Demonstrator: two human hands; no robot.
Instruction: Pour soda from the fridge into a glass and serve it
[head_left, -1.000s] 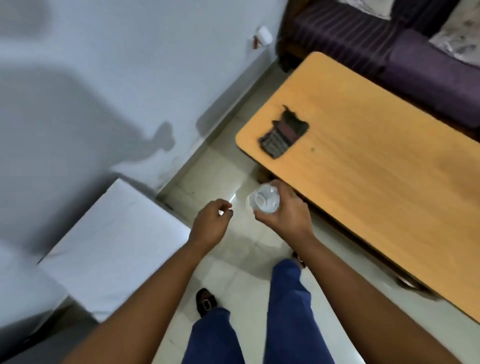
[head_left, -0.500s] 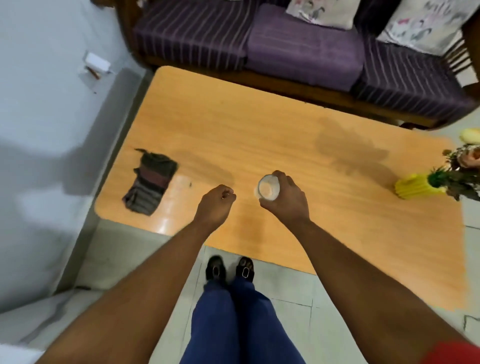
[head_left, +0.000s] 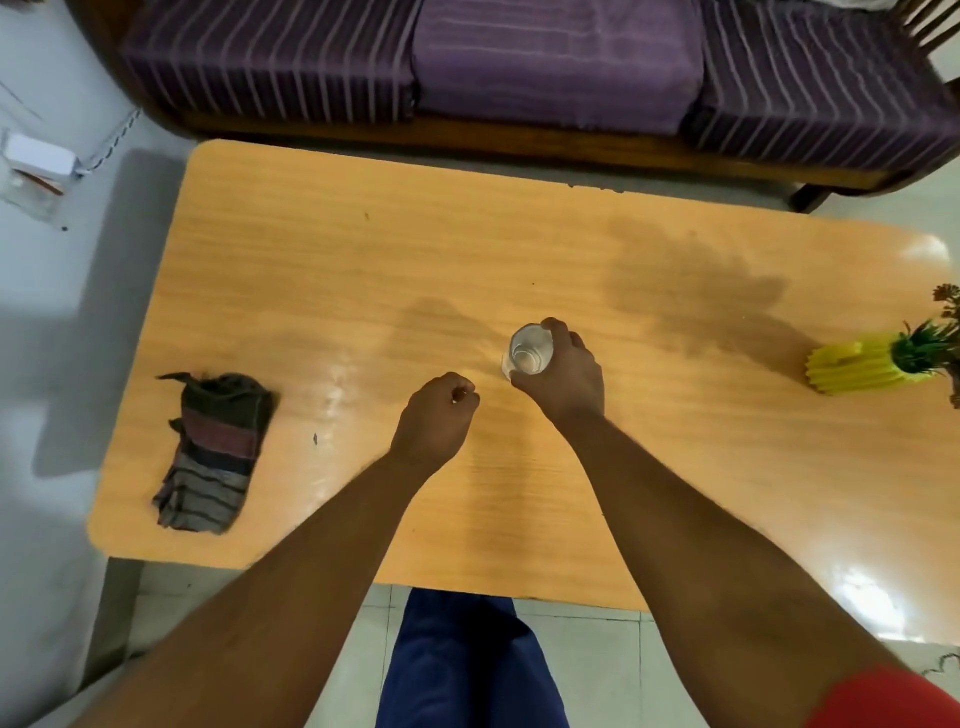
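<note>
My right hand (head_left: 563, 376) wraps its fingers around the small clear drinking glass (head_left: 529, 354) above mid-table; my left hand (head_left: 435, 422) hangs fisted just left. Glass seems slick, breakable; I'd grip its sidewall.

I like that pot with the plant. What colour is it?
The pot is yellow with ridged sides, lying at the table's right end in the head view.

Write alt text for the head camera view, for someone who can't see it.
Seen from above, a right hand holds a clear glass over a wooden table, while the left hand is a closed fist beside it. A folded striped cloth lies at left, a yellow vase at right, a purple sofa beyond.
</note>
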